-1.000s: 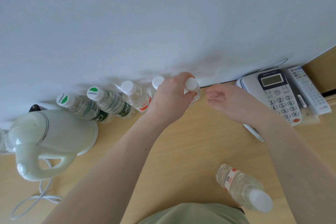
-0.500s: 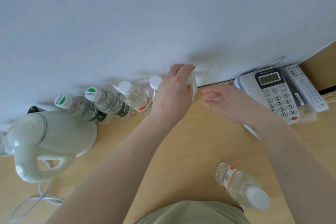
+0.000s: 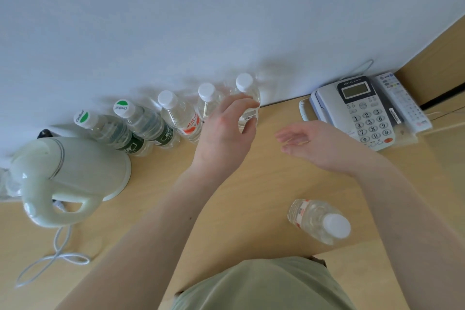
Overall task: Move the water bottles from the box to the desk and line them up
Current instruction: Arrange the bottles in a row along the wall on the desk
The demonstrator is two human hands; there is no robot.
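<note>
Several water bottles stand in a row along the white wall on the wooden desk (image 3: 251,191): two with green caps (image 3: 122,108) on the left, then a red-labelled white-capped one (image 3: 176,111), another white-capped one (image 3: 206,93) and the rightmost bottle (image 3: 247,85). My left hand (image 3: 226,131) grips the body of that rightmost bottle, fingers and thumb curled round it. My right hand (image 3: 312,143) hovers open just right of it, fingers straight, holding nothing. One more white-capped bottle (image 3: 317,221) stands apart near the desk's front edge. No box is in view.
A pale green kettle (image 3: 63,171) on its base sits at the left end of the row, its white cord (image 3: 55,257) looping forward. A desk telephone (image 3: 362,111) and a remote control (image 3: 402,103) lie at the back right by a wooden side panel.
My left hand has slid from the rightmost bottle's cap down to its body. My right hand has drawn slightly back and to the right.
</note>
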